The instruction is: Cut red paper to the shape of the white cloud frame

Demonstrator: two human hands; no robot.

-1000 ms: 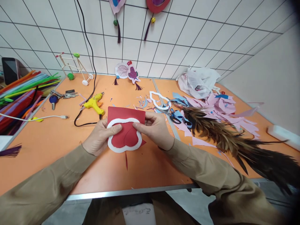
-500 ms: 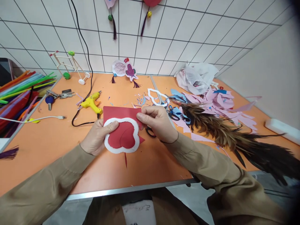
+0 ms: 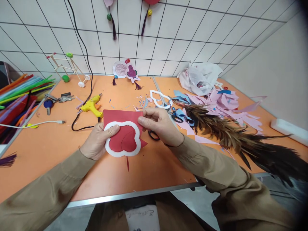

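Both my hands hold a red paper sheet [image 3: 123,140] just above the orange table [image 3: 53,150]. A white cloud-shaped frame [image 3: 139,138] lies on top of the red paper. My left hand [image 3: 97,141] grips the left side, its thumb pressed on the white frame. My right hand [image 3: 160,125] pinches the upper right corner of paper and frame. Black-handled scissors [image 3: 153,136] lie on the table under my right hand, mostly hidden.
A yellow glue gun [image 3: 91,106] with a black cord lies behind the paper. Pipe cleaners [image 3: 16,96], keys [image 3: 55,99] and a white cable [image 3: 36,123] sit left. Another white frame [image 3: 158,99], pink scraps [image 3: 223,102], brown feathers [image 3: 231,134] and a plastic bag [image 3: 199,78] crowd the right.
My right hand has slid from the frame's middle up to its upper right corner, uncovering the scissors. The view has drifted slightly right; the paper stays held.
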